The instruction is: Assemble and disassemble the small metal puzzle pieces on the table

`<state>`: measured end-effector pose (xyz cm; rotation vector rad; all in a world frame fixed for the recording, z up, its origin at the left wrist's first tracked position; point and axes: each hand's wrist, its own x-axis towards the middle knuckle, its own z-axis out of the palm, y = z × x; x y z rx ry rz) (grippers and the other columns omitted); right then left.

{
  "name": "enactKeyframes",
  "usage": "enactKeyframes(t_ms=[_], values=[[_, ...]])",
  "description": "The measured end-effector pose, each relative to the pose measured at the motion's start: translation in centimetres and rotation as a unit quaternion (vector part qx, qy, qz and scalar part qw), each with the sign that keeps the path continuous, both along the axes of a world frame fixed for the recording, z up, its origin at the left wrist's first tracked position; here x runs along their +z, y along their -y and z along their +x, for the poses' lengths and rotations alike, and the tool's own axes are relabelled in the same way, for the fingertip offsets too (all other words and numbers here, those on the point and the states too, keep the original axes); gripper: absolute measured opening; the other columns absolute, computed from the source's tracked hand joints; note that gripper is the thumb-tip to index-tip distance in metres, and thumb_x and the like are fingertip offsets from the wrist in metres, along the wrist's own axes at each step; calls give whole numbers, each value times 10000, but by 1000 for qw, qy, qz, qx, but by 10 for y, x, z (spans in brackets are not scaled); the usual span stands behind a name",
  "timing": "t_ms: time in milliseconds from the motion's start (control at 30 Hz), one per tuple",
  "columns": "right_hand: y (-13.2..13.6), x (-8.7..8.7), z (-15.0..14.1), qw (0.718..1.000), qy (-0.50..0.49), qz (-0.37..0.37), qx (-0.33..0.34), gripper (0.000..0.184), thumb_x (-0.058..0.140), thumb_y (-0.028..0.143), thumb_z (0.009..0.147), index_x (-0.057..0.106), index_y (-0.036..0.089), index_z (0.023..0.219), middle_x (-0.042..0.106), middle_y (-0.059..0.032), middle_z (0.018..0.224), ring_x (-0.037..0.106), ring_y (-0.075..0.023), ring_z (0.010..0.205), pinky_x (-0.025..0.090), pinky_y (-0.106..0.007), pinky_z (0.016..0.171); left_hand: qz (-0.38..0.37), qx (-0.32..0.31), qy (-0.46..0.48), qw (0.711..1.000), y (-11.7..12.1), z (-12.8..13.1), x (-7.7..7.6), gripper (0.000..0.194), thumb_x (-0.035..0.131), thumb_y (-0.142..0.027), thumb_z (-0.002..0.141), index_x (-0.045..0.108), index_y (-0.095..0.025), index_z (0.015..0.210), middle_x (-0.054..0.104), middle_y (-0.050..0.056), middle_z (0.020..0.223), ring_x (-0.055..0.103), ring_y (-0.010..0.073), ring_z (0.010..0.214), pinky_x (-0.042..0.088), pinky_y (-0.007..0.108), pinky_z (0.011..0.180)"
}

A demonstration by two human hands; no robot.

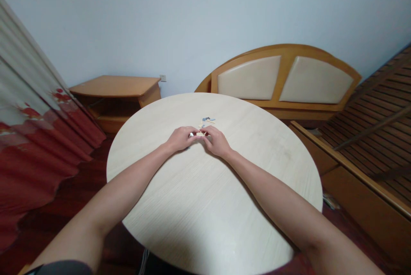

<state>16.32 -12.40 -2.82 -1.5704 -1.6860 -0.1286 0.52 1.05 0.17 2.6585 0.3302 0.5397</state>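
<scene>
Both my hands meet near the middle of a round pale wooden table [224,206]. My left hand [180,138] and my right hand [217,141] are closed, fingertips pinched together on a small pale piece [200,134] held between them. Just beyond the fingers lies a little heap of small pieces [207,120], blue, grey and tan, too small to name. My forearms reach in from the lower corners.
A low wooden side table [117,91] stands at the back left. A padded wooden headboard [282,80] leans on the wall behind. A slatted bed frame [375,134] fills the right. A red and white curtain [32,138] hangs at the left.
</scene>
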Motion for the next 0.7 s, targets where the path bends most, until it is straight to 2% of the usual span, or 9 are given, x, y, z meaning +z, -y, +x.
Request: enactKeyframes(t_ms=[300,433,700], values=[[0,0,3,999,29,-28,-33,223,560,288,987,703,206,1139,702,-91,997,619,-239,944,465,-352,872,2,-1,30,1000,-2,1,-3,359,595,-498,965,767,-204,1081,771,68,1023,683,195,873,493,287,799],[-1,0,3,998,32,-36,-37,238,549,279,991,703,198,1154,708,-95,1006,618,-238,942,465,-354,874,5,-15,52,999,-2,1,-4,376,581,-499,976,768,-194,1090,772,72,1033,688,197,882,496,288,815],[-1,0,2,996,48,-52,-62,233,537,299,1003,715,196,1113,712,-90,978,615,-239,927,458,-346,852,-13,1,33,999,2,0,-1,364,576,-482,982,757,-212,1146,767,75,1107,690,207,944,507,295,875]])
